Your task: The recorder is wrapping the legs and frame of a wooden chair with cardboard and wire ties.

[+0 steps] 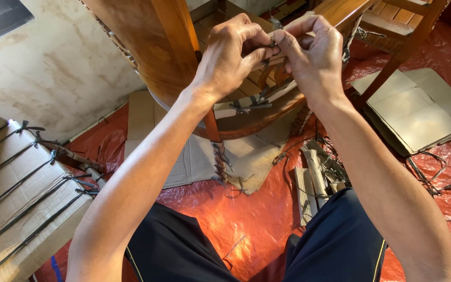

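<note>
Head view: left hand (230, 55) and right hand (311, 52) both pinching a dark strap (273, 46) against the chair (157, 47), above the red tarp (225, 219).

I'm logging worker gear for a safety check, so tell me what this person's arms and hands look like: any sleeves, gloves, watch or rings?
Both arms are bare as far up as the view shows, with no sleeves in sight. The left hand and right hand wear no gloves, and no watch, bracelet or ring is visible. The only clothing in view is dark shorts with a thin yellow stripe down the side.
</note>
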